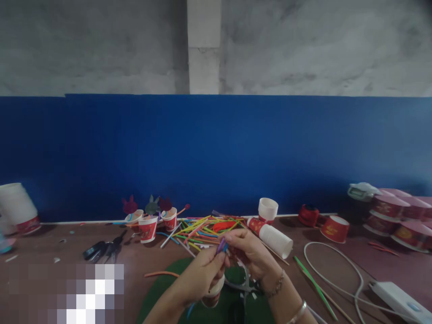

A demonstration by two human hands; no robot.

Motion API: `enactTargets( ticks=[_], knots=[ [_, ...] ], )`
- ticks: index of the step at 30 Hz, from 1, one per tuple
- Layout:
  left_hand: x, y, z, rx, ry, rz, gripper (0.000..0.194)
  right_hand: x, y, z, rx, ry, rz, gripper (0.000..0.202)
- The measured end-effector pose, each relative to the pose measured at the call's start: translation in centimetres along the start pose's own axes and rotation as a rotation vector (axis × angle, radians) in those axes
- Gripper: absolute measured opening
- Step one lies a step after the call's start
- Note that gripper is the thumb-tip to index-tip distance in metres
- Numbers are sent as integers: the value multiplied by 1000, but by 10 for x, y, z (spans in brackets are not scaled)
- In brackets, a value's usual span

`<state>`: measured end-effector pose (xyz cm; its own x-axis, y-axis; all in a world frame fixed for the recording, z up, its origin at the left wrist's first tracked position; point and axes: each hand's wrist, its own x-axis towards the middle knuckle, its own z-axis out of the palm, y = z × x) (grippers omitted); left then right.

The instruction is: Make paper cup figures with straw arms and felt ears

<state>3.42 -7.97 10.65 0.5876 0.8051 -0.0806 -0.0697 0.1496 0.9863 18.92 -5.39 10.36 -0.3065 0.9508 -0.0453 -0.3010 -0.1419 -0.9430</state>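
Note:
My left hand (205,270) is closed, its fingertips pinching a small purple strip (220,245) with a blue part beside it. From the other side my right hand (248,253) pinches the same piece; its exact kind is too small to make out. Below my left hand a paper cup (216,290) stands over a dark green mat (162,297), partly hidden by the fingers. A pair of scissors (248,287) lies on the mat under my right wrist, among small white scraps. Behind both hands spreads a pile of colourful thin strips (199,231).
Several red-and-white cups (147,229) with animal-shaped cutouts stand behind, left. Black-handled tools (104,249) lie left of them. A toppled cup stack (276,240) and an upright white cup (268,209) sit right of the pile. A white cable (340,249) loops near a power strip (398,299).

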Motion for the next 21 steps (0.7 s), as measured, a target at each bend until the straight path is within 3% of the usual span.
enactTargets(
  ticks=[3,7,11,16,21],
  knots=[
    [-3,1,-2,85,-49,33,41,0,3,1,214,-134,76,26],
    [-7,2,-6,327,38,65,33,-3,2,3,276,-256,105,23],
    [-10,1,-9,415,50,102,27,-4,3,3,304,-309,138,20],
    [-11,4,-14,534,107,216,26,-1,7,4,393,-339,193,33],
    [-10,6,-10,464,91,207,24,-5,4,9,403,-339,183,30]
  ],
)
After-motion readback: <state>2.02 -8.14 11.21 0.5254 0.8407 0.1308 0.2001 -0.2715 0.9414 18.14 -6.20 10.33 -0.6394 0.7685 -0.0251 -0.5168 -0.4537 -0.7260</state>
